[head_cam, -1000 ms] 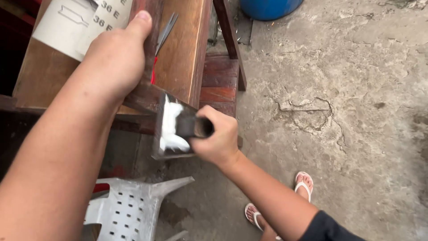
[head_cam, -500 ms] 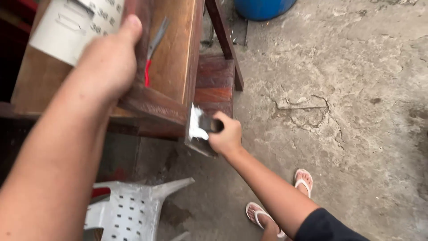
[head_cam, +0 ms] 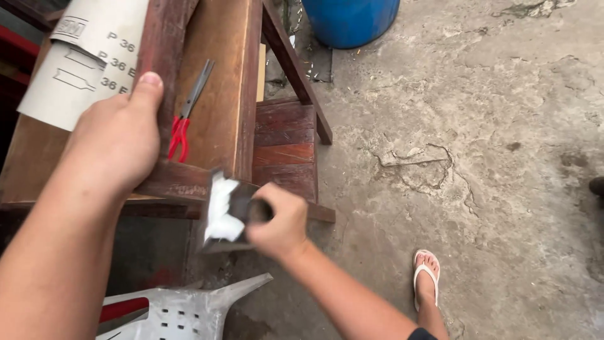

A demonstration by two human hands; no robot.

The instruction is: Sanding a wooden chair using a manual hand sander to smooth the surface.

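My left hand [head_cam: 119, 135] grips the edge of a dark wooden furniture frame [head_cam: 207, 94], thumb pointing up along its rail. My right hand [head_cam: 280, 220] is closed on a wide putty scraper [head_cam: 223, 211] whose blade carries white filler; the blade is pressed against the frame's lower front corner. The scraper is blurred by motion.
Red-handled scissors [head_cam: 185, 119] lie on the wooden panel. A rolled sheet of sandpaper [head_cam: 82, 60] rests at the upper left. A blue barrel [head_cam: 349, 22] stands behind on the cracked concrete floor [head_cam: 472, 157]. A grey plastic chair [head_cam: 176, 311] is below. My sandalled foot [head_cam: 426, 277] is on the floor.
My right hand with the scraper slid right along the frame's lower edge, then came back left to the corner. My left hand kept its grip on the frame.
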